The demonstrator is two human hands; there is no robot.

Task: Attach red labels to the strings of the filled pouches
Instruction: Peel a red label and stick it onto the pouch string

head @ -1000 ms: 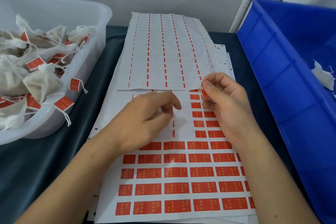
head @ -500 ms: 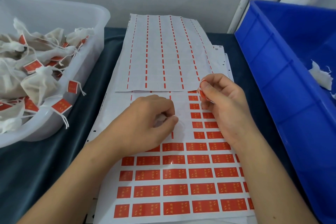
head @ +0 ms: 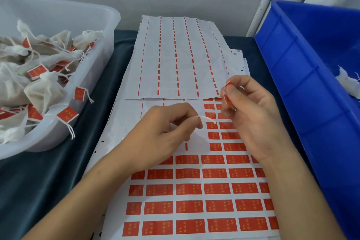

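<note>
While string (head: pixel 206 118) is pinched at frame centre by left hand (head: pixel 165 128), red label (head: pixel 227 91) is gripped by right hand (head: pixel 251 111).
Both judged light, limp; label best held by edges, adhesive kept clear.

My left hand (head: pixel 165 132) has lifted a little off the label sheet (head: pixel 194 191) and turned, and its thumb and forefinger now pinch a short white string (head: pixel 207 119) whose free end arcs toward 3 o'clock; a second ago those fingers were pressed down on the bare backing and no string showed. My right hand (head: pixel 251 115) has edged away from 9 o'clock toward 3, tilting the curled red label (head: pixel 227 93) it pinches more upright, so the label's lower edge now sits just at 1 o'clock of the string's tip, not touching it.
</note>
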